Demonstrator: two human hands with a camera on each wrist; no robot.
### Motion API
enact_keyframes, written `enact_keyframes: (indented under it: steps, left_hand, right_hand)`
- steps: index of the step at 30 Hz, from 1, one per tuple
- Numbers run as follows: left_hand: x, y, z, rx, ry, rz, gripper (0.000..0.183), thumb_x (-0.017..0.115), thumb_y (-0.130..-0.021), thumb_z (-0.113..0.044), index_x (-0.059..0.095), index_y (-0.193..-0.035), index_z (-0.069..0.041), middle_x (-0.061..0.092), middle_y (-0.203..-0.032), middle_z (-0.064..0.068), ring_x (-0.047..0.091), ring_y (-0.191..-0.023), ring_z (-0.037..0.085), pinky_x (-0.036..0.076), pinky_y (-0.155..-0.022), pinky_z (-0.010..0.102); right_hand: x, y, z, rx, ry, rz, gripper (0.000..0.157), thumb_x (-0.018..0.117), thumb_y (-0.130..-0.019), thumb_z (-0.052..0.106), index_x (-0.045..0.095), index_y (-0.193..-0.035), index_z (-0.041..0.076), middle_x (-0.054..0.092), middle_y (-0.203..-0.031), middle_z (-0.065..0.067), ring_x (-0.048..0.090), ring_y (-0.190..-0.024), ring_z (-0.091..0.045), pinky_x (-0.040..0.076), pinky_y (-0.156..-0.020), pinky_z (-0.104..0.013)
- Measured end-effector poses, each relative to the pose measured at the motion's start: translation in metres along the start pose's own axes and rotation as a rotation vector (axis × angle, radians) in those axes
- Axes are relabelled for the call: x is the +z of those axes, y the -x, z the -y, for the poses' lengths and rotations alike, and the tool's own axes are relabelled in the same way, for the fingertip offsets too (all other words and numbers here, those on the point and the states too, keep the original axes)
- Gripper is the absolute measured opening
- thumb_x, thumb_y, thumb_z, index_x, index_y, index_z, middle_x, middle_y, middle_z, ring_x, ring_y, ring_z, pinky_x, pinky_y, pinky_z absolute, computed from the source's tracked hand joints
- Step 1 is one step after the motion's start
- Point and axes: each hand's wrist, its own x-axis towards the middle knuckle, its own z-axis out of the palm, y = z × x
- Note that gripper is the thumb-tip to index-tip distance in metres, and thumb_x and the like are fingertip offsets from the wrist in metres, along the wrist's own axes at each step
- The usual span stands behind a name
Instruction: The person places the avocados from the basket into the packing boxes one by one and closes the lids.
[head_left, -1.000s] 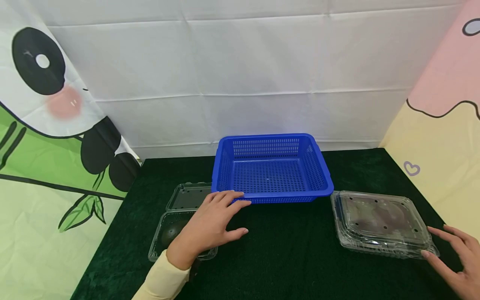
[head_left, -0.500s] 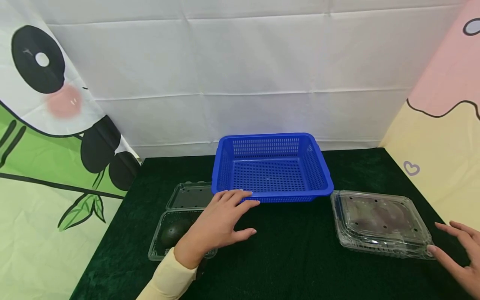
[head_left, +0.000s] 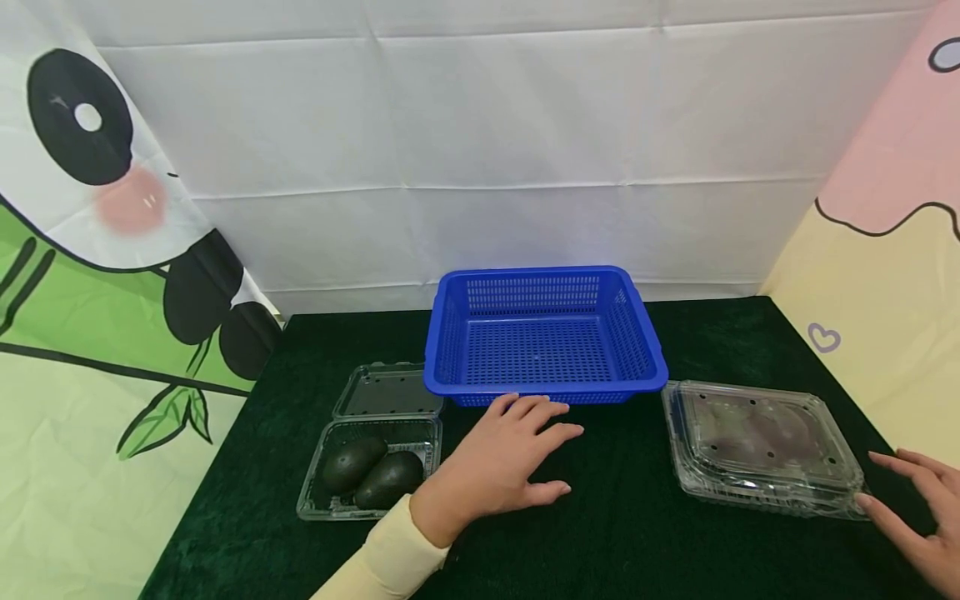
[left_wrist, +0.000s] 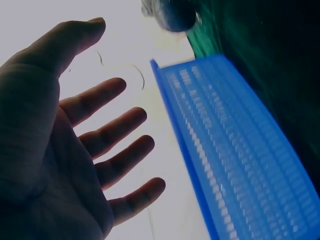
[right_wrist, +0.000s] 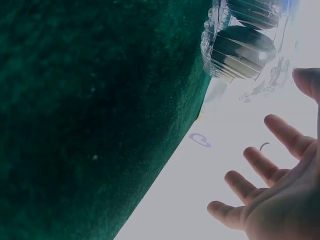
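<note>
My left hand [head_left: 498,462] hovers over the cloth just in front of the blue basket [head_left: 546,390], fingers spread and holding nothing. In the left wrist view the palm and all fingers of the left hand [left_wrist: 75,135] show bare beside the basket [left_wrist: 235,145]. At the right edge, my right hand [head_left: 918,512] has its fingers spread, thumb tip right by the corner of a closed clear plastic clamshell box [head_left: 765,446]. Dark fruits show through that box [right_wrist: 242,50] in the right wrist view, where the right hand [right_wrist: 280,180] holds nothing.
On the left lies an open clear clamshell box [head_left: 315,492] with two dark green avocados [head_left: 390,481] inside, its lid [head_left: 390,392] folded back. Dark green cloth [head_left: 600,533] covers the table. A white sheet [head_left: 510,150] hangs behind, with printed cartoon sheets at both sides.
My left hand has moved right, away from the open box, uncovering both avocados. The right hand has drawn slightly right from the closed box. Basket and boxes stay put.
</note>
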Motion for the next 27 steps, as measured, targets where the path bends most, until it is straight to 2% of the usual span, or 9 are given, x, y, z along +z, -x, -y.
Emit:
enact_keyframes:
  steps: [6,14,21,27]
  left_hand:
    - [0.013,-0.019,-0.017,0.056,-0.004,0.029,0.063,0.062,-0.098,-0.059,0.052,-0.151,-0.027,0.047,-0.155,0.000,0.043,-0.142,0.020,0.035,-0.117,0.045]
    - [0.033,-0.043,-0.035,0.105,0.016,0.054,0.061,0.056,-0.101,-0.058,0.047,-0.154,-0.028,0.046,-0.154,-0.003,0.043,-0.141,0.015,0.034,-0.118,0.037]
    - [0.050,-0.061,-0.043,0.095,0.088,0.033,0.060,0.056,-0.101,-0.056,0.046,-0.155,-0.030,0.048,-0.153,-0.008,0.043,-0.141,0.010,0.033,-0.118,0.033]
    - [0.065,-0.075,-0.046,0.107,0.123,-0.028,0.054,0.058,-0.102,-0.054,0.052,-0.150,-0.030,0.048,-0.153,-0.008,0.040,-0.142,0.009,0.030,-0.119,0.031]
  right_hand:
    - [0.004,0.002,-0.002,0.019,0.014,0.030,0.061,0.064,-0.103,0.023,0.038,-0.145,-0.013,0.020,-0.156,-0.038,0.009,-0.149,-0.055,0.006,-0.118,-0.071]
    - [0.007,0.004,-0.003,0.043,0.047,0.089,0.061,0.057,-0.107,0.034,0.039,-0.141,-0.014,0.018,-0.155,-0.039,0.006,-0.149,-0.055,0.005,-0.117,-0.071]
    - [0.010,0.005,-0.006,0.043,0.048,0.101,0.059,0.053,-0.108,0.036,0.043,-0.135,-0.015,0.020,-0.151,-0.039,0.010,-0.146,-0.056,0.006,-0.116,-0.073]
    - [0.012,0.005,-0.007,0.024,0.041,0.083,0.052,0.052,-0.108,0.030,0.048,-0.125,-0.019,0.023,-0.149,-0.040,0.014,-0.144,-0.057,0.007,-0.116,-0.072]
